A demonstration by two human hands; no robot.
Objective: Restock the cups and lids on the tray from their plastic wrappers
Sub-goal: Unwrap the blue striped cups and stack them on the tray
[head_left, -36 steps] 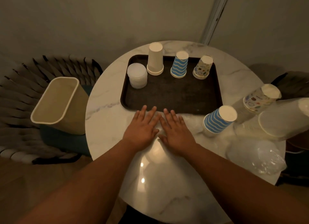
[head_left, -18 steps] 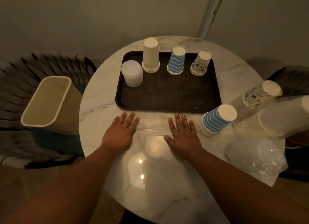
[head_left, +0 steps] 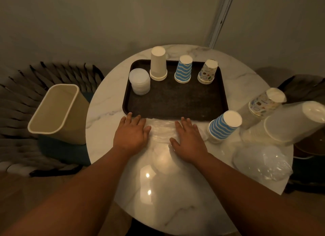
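1. Wrapper (head_left: pixel 161 130), clear and empty, lies flat on the counter (head_left: pixel 105 105) just this side of the tray (head_left: pixel 175 102), and both palms are on it.
2. Left hand (head_left: pixel 131 134) presses one end, right hand (head_left: pixel 189 140) the other, every finger spread and straight; neither grip pinches anything.
3. On the tray stand the lids (head_left: pixel 139 84), the plain cups (head_left: pixel 158 64), the blue striped cups (head_left: pixel 183 69) and the patterned cups (head_left: pixel 207 72).
4. Well to my right, wrapped sleeves wait: a striped sleeve (head_left: pixel 224 126), a patterned sleeve (head_left: pixel 263 103), a big white sleeve (head_left: pixel 292 121) and a bag of lids (head_left: pixel 260 163).
5. My read: I'm flattening this film before binning it. Press evenly outward so air escapes and nothing springs up.
6. Watch the right hand; the striped sleeve is just beside it and would topple easily.
7. Then gather the film and drop it in the bin (head_left: pixel 56 110) on my left.
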